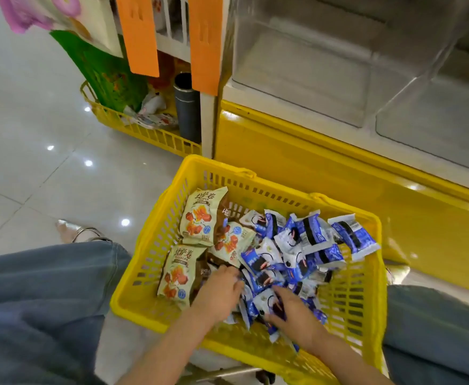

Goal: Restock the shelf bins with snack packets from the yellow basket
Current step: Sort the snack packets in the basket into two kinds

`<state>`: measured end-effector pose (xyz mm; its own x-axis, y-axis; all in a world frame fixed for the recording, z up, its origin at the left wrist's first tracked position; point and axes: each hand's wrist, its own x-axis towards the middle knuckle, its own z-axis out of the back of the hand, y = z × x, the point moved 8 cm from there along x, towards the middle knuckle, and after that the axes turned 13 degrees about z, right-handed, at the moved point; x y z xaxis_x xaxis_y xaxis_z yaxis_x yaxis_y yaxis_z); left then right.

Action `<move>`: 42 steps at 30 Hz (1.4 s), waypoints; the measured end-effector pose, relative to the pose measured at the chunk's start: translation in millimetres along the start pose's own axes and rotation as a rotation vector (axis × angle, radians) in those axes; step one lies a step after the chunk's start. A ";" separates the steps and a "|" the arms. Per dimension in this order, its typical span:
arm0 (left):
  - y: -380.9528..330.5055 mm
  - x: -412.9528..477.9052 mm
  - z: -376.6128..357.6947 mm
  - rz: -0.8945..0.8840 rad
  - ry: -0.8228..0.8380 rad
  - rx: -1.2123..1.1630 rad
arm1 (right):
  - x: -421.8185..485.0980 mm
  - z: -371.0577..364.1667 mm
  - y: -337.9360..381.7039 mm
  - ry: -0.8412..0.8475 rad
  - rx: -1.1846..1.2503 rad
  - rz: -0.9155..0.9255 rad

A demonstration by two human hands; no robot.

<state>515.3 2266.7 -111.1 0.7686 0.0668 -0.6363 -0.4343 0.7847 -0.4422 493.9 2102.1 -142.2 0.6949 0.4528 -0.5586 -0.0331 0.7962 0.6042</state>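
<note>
Right hand [293, 314] fingers curl round blue packets [266, 302]. Left hand [219, 293] fingers dig into pile, hold unclear. Packets sit in yellow basket [155, 245], under shelf bins [297, 73]. Probably light, soft, slippery; grab middles.

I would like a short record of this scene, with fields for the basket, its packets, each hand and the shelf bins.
basket: yellow basket, in front of the person
left part: cream packets
right part: blue packets, in a loose heap
left hand: fingers dug into the heap; hold unclear
right hand: grips blue packets at the near edge of the heap
shelf bins: clear plastic, up and right of the basket
</note>
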 end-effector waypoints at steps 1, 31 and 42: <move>2.8 7.3 -22.5 0.072 0.117 0.059 | 1.1 -3.7 -1.6 -0.015 0.019 -0.018; -16.8 -12.7 22.4 0.041 0.102 -0.496 | 13.9 146.0 44.6 -0.576 0.259 0.065; -14.0 -43.6 49.7 0.030 -0.026 -0.687 | -39.6 55.5 -6.5 -0.156 0.048 0.033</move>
<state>511.3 2283.5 -45.7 0.7590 0.1032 -0.6429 -0.6481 0.2139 -0.7309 506.5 2056.7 -92.5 0.7975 0.4074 -0.4450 -0.0258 0.7599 0.6495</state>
